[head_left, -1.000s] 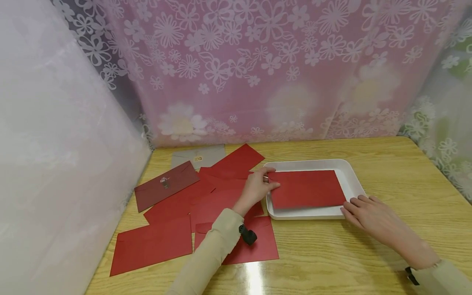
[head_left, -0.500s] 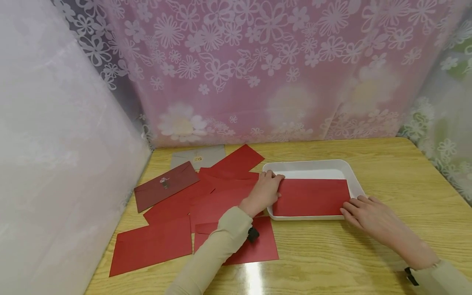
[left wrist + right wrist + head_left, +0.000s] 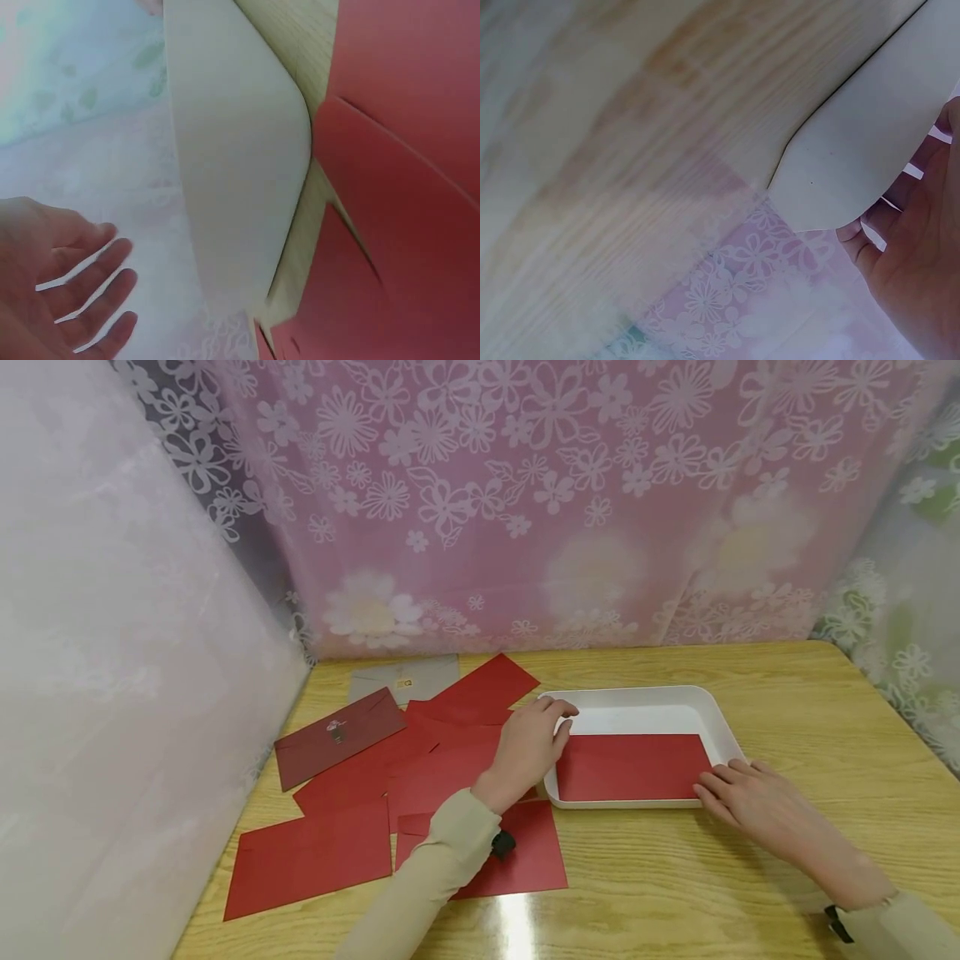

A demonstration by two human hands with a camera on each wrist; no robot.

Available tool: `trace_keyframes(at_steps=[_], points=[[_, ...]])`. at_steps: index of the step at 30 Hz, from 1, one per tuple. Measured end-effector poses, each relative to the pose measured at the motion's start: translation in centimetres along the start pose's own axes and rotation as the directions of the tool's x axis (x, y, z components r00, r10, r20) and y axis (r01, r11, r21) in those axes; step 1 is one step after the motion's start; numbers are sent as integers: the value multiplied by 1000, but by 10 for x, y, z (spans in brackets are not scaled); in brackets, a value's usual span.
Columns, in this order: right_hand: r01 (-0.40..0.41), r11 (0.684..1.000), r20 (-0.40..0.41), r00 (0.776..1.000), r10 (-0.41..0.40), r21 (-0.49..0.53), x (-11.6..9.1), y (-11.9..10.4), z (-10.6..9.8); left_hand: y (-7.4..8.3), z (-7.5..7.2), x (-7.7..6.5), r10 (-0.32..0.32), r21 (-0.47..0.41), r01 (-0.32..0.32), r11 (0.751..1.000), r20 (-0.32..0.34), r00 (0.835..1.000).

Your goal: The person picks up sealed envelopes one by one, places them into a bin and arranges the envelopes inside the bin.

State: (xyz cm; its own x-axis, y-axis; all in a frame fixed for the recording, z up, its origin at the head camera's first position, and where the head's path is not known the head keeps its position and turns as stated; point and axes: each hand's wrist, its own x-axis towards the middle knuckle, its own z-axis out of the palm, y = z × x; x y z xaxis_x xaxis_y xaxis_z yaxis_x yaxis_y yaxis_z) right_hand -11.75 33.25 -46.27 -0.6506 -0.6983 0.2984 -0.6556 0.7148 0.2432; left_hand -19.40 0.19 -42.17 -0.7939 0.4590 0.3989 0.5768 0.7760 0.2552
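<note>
A shallow white tray (image 3: 648, 720) sits on the table in the head view, with a flat red envelope (image 3: 633, 768) lying in its front half. My left hand (image 3: 527, 739) hovers at the tray's left rim; in the left wrist view its fingers (image 3: 94, 300) are loosely bent, with nothing between them and a gap to the tray wall (image 3: 240, 150). At the front right corner, my right hand (image 3: 757, 802) grips the rim, its fingertips bent over the edge near the envelope's right end. The right wrist view has those fingers along the tray's rim (image 3: 840, 172).
Several red envelopes (image 3: 315, 856) overlap on the left side of the wooden table (image 3: 637, 877). Behind them lie a maroon envelope (image 3: 367, 727) with a printed motif and a grey envelope (image 3: 435, 672). A pink floral curtain (image 3: 480, 527) hangs at the back.
The red envelope has shifted toward the tray's front wall and now lies flat. My left hand has let go of its left end and lifted slightly back. The right hand stays put.
</note>
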Motion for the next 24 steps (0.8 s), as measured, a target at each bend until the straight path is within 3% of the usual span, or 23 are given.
trace_keyframes(at_steps=[5, 12, 24], points=[[-42, 999, -3, 999, 43, 33, 1, -2, 0, -11, -11, -9, -7, -5, 6, 1000, -110, 994], [-51, 998, -7, 999, 52, 41, 3, -2, 1, -29, -32, -28, -53, -28, 49, 998, -169, 984], [-35, 999, -6, 999, 35, 25, 2, 1, 1, -56, -51, -75, -118, -9, 117, 993, -114, 987]])
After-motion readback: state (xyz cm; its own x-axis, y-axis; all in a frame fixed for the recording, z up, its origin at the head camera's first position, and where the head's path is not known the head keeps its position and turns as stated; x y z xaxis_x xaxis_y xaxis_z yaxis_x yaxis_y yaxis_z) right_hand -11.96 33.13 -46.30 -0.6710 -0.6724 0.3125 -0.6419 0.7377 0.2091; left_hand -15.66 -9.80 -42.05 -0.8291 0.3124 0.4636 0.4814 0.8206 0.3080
